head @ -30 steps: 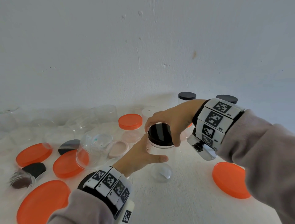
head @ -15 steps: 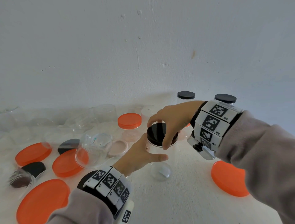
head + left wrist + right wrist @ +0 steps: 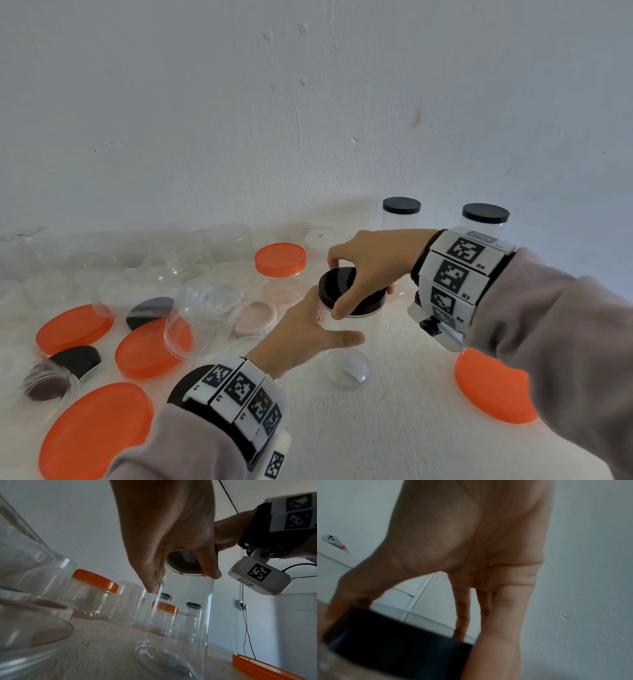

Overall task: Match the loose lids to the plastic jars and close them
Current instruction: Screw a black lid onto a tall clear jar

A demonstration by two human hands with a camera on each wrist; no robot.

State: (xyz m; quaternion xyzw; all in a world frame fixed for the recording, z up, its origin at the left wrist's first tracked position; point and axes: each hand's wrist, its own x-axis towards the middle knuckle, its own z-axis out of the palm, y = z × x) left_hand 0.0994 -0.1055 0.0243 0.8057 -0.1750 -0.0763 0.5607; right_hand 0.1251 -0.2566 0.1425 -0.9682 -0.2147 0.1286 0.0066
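Two hands meet on one clear jar (image 3: 346,346) standing upright on the surface (image 3: 394,428) in front of us. Our left hand (image 3: 301,337) wraps its wall from the near side, grip closed on the jar. Our right hand (image 3: 368,265) arches from above, fingertips pinching the black lid's (image 3: 342,291) rim. That lid sits directly on the jar's mouth, its axis in line with the jar's, looking level. We judge the next turn belongs to our right hand. Several orange lids (image 3: 147,347) lie loose nearby.
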